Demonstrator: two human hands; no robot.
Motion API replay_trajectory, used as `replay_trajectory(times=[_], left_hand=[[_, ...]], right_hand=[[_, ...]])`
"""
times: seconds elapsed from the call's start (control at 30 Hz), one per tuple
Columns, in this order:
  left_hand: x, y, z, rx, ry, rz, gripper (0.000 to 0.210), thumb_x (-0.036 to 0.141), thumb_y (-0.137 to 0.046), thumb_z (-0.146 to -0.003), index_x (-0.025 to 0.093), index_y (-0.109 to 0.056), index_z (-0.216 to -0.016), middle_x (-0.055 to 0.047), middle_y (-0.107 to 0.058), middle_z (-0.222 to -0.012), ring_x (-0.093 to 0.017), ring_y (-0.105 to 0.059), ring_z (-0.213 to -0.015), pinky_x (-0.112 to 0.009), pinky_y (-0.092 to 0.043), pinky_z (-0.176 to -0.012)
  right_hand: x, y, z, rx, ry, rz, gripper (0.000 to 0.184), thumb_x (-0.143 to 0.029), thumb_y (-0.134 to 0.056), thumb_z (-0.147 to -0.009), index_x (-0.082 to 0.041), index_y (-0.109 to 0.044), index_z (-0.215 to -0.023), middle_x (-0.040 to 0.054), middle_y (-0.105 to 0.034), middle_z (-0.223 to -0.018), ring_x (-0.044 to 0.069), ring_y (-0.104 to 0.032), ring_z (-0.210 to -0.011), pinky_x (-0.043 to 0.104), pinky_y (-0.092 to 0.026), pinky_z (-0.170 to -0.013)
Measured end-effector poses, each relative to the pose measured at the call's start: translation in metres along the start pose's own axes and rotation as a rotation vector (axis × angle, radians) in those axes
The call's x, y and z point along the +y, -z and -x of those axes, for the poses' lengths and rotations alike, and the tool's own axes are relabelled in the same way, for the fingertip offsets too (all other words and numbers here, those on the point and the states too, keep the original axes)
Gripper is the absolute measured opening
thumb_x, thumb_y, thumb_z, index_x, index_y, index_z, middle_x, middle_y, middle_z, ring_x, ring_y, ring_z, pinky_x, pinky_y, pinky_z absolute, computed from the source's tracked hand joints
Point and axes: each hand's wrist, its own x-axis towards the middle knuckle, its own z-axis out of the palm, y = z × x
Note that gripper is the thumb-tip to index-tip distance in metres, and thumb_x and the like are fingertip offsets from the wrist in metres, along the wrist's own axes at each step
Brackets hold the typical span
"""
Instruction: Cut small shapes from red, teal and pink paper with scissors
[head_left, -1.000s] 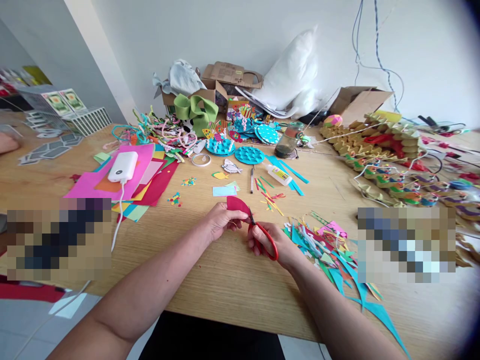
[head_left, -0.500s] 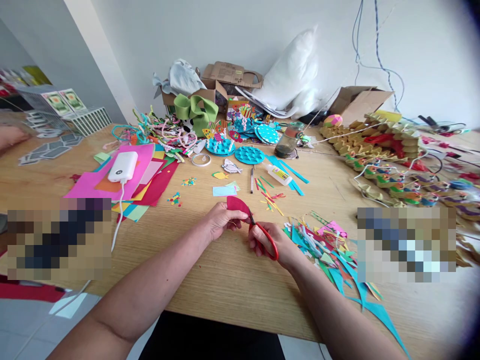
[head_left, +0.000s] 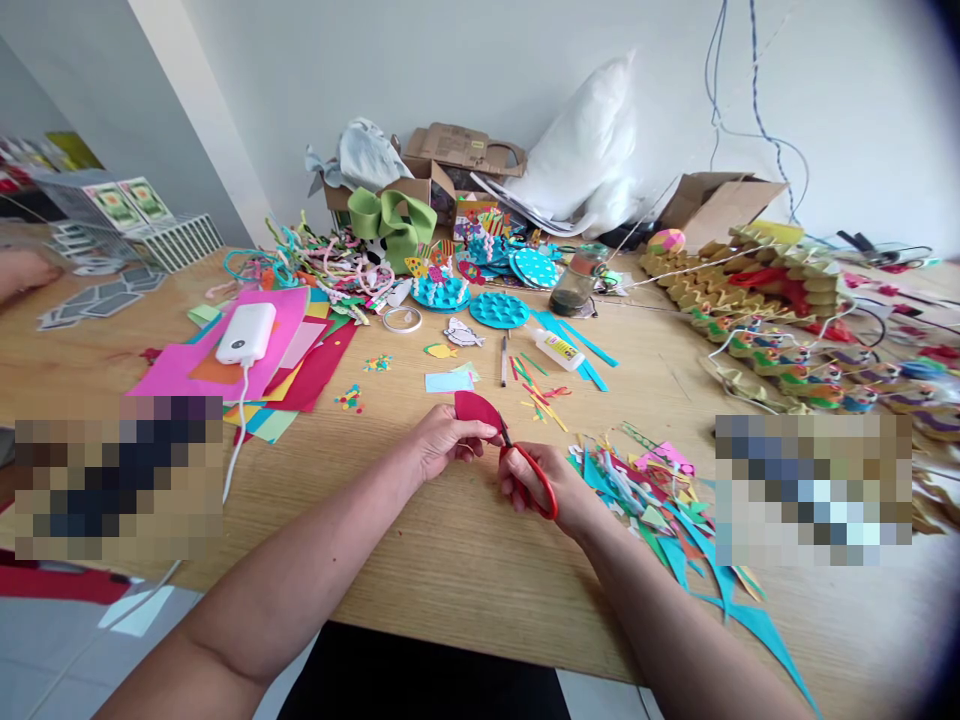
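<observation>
Little has changed over the last second: the red paper (head_left: 472, 406) and the scissors (head_left: 541, 472) sit almost where they were, shifted only a touch to the right. We take this as a slow, careful stage of the cutting, with the paper kept steady at the blades. Far to the left, another person's hand (head_left: 26, 275) has come slightly further into view, well apart from us.

Our left hand (head_left: 448, 440) pinches the paper between thumb and fingers, its curved piece standing up above the thumb. Our right hand (head_left: 534, 480) is wrapped around the scissors' red handles, and the dark blades meet the paper's right-hand edge; we cannot tell how far apart they are.

Both hands work above the middle of the desk (head_left: 420, 550), back from its near edge. Bare wood shows between our forearms, giving us room to draw back. Elsewhere it is tighter: the light blue paper (head_left: 450, 382) and pen (head_left: 503, 362) lie just beyond our hands, and the scraps (head_left: 622, 480) spread right beside our right wrist. To the left, the white cable (head_left: 234, 460) hangs over the near edge.
</observation>
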Motion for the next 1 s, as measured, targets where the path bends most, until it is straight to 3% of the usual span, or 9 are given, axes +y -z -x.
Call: replay_trajectory(times=[1.0], left_hand=[[0.0024, -0.0004, -0.0011, 0.045, 0.0, -0.035, 0.019, 0.025, -0.074, -0.054, 0.011, -0.066, -0.065, -0.006, -0.067, -0.063, -0.006, -0.048, -0.044, -0.019, -0.031, -0.041]], right_hand=[[0.0, -0.0006, 0.0005, -0.034, 0.0, 0.006, 0.056, -0.072, -0.055, -0.073, -0.015, -0.052, -0.067, 0.0013, -0.058, -0.059, 0.008, -0.05, -0.041, 0.019, -0.031, -0.037]])
